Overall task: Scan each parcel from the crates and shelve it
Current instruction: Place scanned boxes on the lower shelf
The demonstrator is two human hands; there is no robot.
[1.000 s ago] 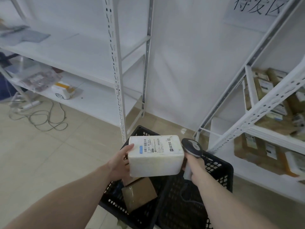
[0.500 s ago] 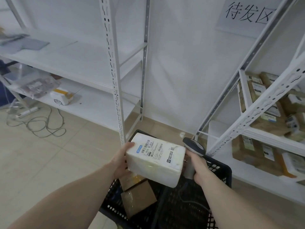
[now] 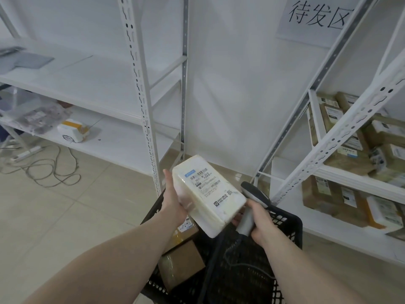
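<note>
Gripping white parcel (image 3: 208, 194) in left hand (image 3: 173, 205), fingers beneath

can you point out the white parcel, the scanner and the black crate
white parcel (image 3: 209, 194), head view, on its labelled top face
scanner (image 3: 255, 191), head view, on its dark head above the grip
black crate (image 3: 291, 224), head view, on its right rim

A white paper sign (image 3: 315, 18) on the wall reads "待发区" in black characters. The shipping label (image 3: 208, 183) on the white foam parcel (image 3: 210, 200) carries barcodes and small print, too blurred to read.
</note>
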